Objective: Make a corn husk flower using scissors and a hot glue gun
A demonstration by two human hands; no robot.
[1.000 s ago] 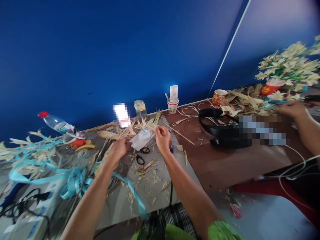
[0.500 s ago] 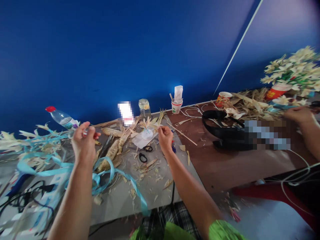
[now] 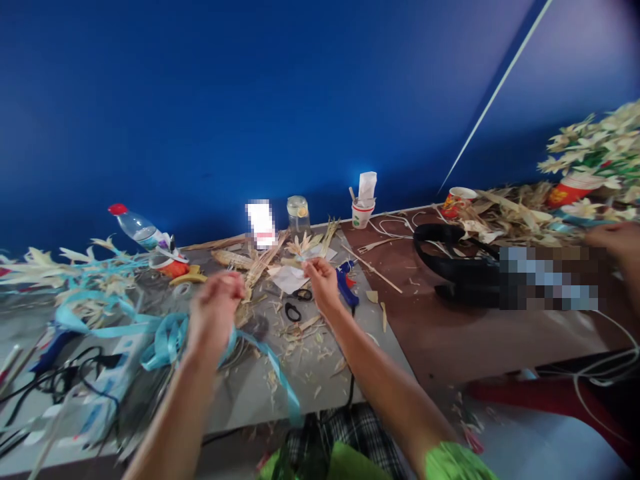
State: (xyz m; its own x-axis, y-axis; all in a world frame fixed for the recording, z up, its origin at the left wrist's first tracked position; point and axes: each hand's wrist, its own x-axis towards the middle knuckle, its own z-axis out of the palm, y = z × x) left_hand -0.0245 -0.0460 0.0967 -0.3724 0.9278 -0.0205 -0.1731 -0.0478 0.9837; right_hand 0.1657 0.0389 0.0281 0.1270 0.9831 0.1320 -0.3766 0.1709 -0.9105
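Blue wall (image 3: pixel 225 100) beyond husk flower (image 3: pixel 300 244); scrap-strewn grey tabletop (image 3: pixel 240 407) beneath. Left of flower, light-blue ribbon (image 3: pixel 173 337); left hand (image 3: pixel 217 303), blurred, fingers curled, hold unclear. Right hand (image 3: pixel 321 285) fingers pinched beside flower, grip unclear. Scissors (image 3: pixel 287 311) nearer.

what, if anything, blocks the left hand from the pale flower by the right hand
Nothing visible blocks the left hand; only dry husks and white paper lie low towards the pale flower.
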